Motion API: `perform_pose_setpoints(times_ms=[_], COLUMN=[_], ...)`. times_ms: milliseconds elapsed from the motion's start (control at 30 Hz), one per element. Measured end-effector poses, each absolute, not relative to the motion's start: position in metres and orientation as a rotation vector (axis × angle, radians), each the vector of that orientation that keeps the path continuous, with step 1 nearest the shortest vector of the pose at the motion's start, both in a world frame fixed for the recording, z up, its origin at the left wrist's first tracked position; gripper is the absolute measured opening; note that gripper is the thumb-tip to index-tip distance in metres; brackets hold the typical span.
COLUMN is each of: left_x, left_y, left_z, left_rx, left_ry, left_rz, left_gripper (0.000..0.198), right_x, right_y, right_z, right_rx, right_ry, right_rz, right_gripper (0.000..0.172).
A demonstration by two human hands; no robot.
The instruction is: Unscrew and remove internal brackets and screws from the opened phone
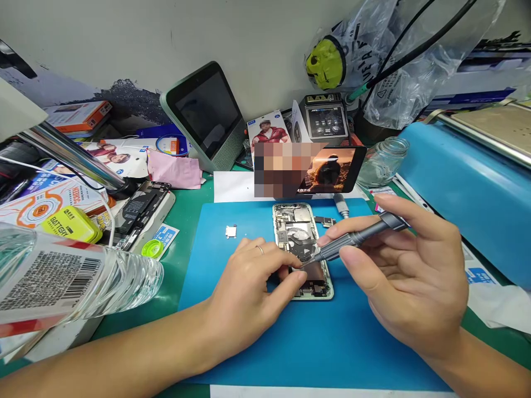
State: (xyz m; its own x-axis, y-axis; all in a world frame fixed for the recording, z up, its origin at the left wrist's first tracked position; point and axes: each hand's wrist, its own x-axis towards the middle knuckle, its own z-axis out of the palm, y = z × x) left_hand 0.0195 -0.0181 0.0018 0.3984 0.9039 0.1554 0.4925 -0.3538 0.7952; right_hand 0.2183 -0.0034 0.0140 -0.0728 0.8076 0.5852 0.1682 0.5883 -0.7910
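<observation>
An opened phone (294, 215), its inner parts bare, lies on a blue mat (257, 354). My right hand (423, 276) grips a grey precision screwdriver (346, 243), slanted so its thin tip comes down over the phone's middle. Across the phone's lower left side reaches my left hand (249, 282), a ring on one finger. Its thumb and forefinger pinch close together at the screwdriver's tip; what is between them is too small to make out. A small metal part (231, 231) rests on the mat to the left, and a small dark board (324, 221) lies right of the phone.
Behind the mat a phone (336, 168) stands propped, showing a video. A smart display (207, 110), a soldering station (327, 121) and a glass jar (384, 160) stand at the back. On the left are a water bottle (83, 276), a lamp pole (78, 157) and another opened phone (143, 207).
</observation>
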Motion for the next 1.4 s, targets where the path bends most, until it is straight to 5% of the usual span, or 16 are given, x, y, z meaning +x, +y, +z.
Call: perform_pose_setpoints(times_ms=[1400], left_x=[0.0190], left_y=[-0.0172], left_z=[0.0021], left_rx=[1.990], left_ry=[1.191], left_rz=[0.805], left_gripper=[0.011], right_x=[0.2186], right_y=[-0.0037], right_z=[0.0122], right_rx=[-0.903], right_ry=[-1.595], right_rz=[0.649], right_gripper=[0.063])
